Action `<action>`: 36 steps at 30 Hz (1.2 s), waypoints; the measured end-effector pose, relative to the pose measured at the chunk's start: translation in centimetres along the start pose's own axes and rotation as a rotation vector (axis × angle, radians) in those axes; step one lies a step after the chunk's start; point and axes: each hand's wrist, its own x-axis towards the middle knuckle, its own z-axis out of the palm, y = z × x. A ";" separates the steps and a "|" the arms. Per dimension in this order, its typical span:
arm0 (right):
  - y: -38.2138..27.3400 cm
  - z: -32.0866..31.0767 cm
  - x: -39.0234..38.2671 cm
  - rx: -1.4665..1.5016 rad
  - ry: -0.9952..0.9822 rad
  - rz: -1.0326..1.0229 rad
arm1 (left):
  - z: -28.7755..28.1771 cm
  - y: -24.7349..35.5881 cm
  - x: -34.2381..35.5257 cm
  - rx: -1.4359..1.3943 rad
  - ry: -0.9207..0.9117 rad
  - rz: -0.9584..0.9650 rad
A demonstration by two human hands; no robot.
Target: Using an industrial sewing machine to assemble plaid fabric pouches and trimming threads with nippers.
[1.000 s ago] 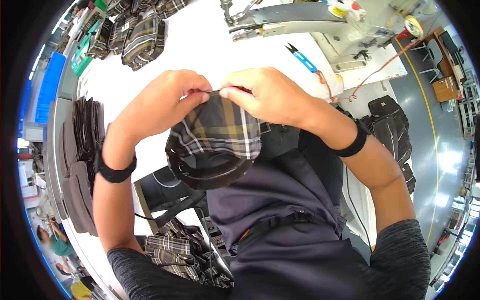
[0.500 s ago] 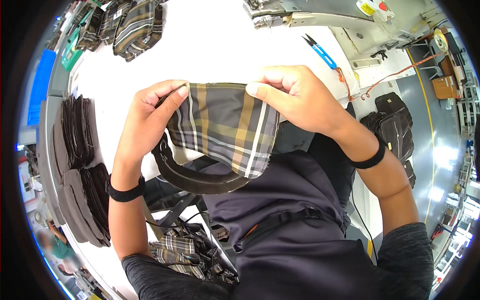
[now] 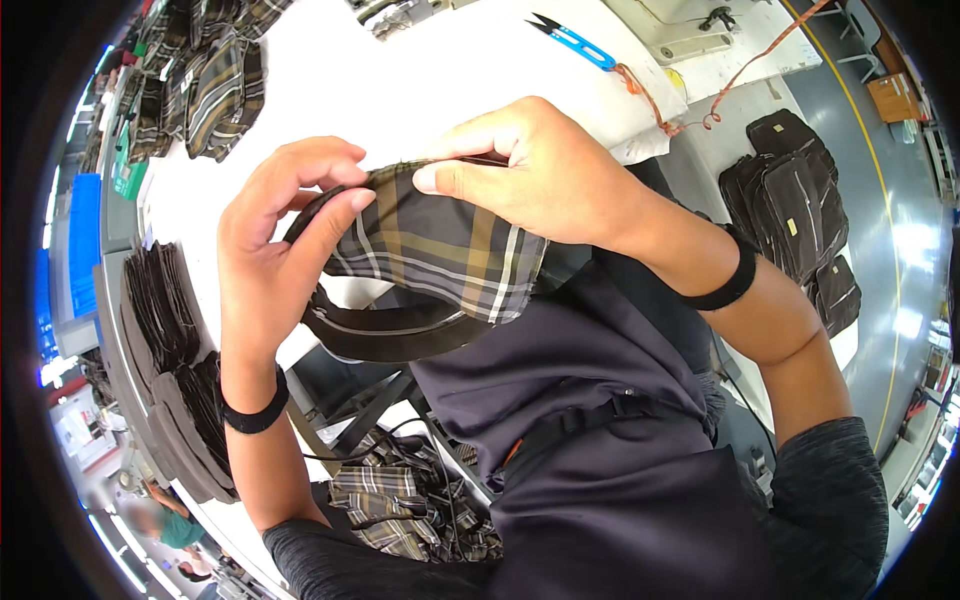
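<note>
A plaid fabric piece (image 3: pixel 425 245) in grey, olive-tan and white hangs between my hands above my lap. Its top edge is pinched by my right hand (image 3: pixel 545 175), thumb in front and fingers behind. My left hand (image 3: pixel 275 235) has thumb and forefinger closed around the left end of that edge; its other fingers curl behind. From the piece a dark zipper band (image 3: pixel 400 340) loops below, curving down from the left hand to the lower right corner of the plaid. The inside of the piece is mostly hidden.
Blue thread snips (image 3: pixel 575 42) on an orange cord lie on the white table (image 3: pixel 330 85). Plaid pieces (image 3: pixel 225 95) sit at the far left, stacked dark panels (image 3: pixel 160 310) at the left edge. Dark pouches (image 3: pixel 795 205) lie at right; plaid pieces (image 3: pixel 390 500) fill a box below.
My right hand has slid left along the top edge, closer to my left hand. The plaid now bunches and bows between them. The whole view has shifted somewhat.
</note>
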 end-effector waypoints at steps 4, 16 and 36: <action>-0.7 -0.6 -0.5 -0.105 0.001 0.007 | 0.6 0.3 0.0 0.138 0.029 0.108; -0.9 -0.7 -0.8 0.015 -0.191 -0.045 | 1.2 -0.5 -0.5 -0.156 -0.271 -0.151; -3.3 0.1 -3.6 -0.259 -0.007 -0.117 | 2.8 2.9 -5.6 0.646 0.359 0.504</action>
